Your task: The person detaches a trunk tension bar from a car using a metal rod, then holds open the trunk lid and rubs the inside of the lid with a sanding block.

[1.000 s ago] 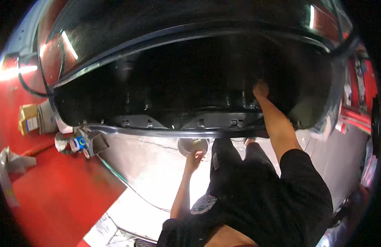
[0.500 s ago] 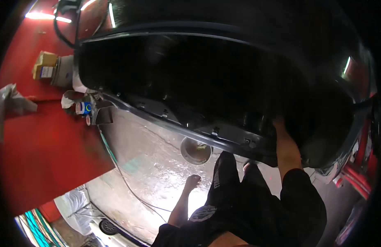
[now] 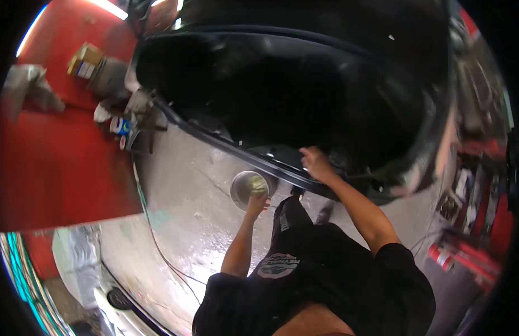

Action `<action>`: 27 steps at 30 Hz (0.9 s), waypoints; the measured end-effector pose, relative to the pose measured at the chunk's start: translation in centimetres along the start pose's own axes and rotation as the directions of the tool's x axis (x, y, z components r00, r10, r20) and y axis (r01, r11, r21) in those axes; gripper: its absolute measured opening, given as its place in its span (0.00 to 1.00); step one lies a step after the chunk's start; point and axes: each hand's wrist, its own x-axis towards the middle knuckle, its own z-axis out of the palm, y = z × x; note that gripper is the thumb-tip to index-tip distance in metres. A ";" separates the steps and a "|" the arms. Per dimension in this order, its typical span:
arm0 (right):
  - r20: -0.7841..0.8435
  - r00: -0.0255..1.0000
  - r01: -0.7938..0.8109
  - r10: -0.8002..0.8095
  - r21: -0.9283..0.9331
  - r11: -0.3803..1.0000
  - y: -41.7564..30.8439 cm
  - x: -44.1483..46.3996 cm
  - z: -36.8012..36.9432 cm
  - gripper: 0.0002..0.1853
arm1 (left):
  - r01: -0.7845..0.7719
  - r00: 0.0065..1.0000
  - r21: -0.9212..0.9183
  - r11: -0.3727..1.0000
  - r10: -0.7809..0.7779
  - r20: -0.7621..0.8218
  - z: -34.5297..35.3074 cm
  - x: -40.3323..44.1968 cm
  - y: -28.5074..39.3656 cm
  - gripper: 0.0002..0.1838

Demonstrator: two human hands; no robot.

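A dark car trunk (image 3: 282, 95) lies open in front of me, its black interior mostly in shadow. My right hand (image 3: 318, 164) is over the trunk's near edge, slightly blurred, with fingers apart and nothing visible in them. A round metal bucket (image 3: 234, 189) stands on the floor below that edge. Inside it is a crumpled yellowish cloth or sponge (image 3: 257, 183). My left hand (image 3: 259, 203) is at the bucket's near rim, just below the yellowish thing, fingers loosely stretched. Contact between them cannot be made out.
A red surface (image 3: 63, 168) fills the left side. Cans and a blue-labelled container (image 3: 120, 125) stand by a dark bin (image 3: 140, 140). A hose (image 3: 153, 235) crosses the concrete floor. A cardboard box (image 3: 87, 60) is at upper left; red equipment (image 3: 461, 260) is at right.
My right hand has come back out of the deep trunk to its near edge. My left hand has moved forward to the bucket. The view has turned and shifted.
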 end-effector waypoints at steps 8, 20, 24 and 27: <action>0.543 0.815 -0.335 0.202 0.157 0.929 -0.3 -23.4 -5.3 0.23 | -0.434 0.897 0.503 0.748 0.306 0.319 7.9 -3.0 -16.5 0.19; -0.276 0.421 -0.901 0.864 -0.016 0.434 19.7 -54.0 -8.7 0.18 | -0.151 0.897 0.602 0.784 -0.146 0.416 9.0 -4.5 -7.8 0.17; -0.113 0.326 -0.941 0.939 0.054 0.333 16.5 -56.9 -6.0 0.20 | -0.220 0.844 0.637 0.738 -0.184 0.504 11.4 -3.6 -6.1 0.21; -0.112 0.315 -0.941 0.942 0.090 0.326 12.3 -56.9 -2.8 0.25 | -0.363 0.771 0.658 0.660 -0.184 0.610 13.6 -3.9 -6.1 0.22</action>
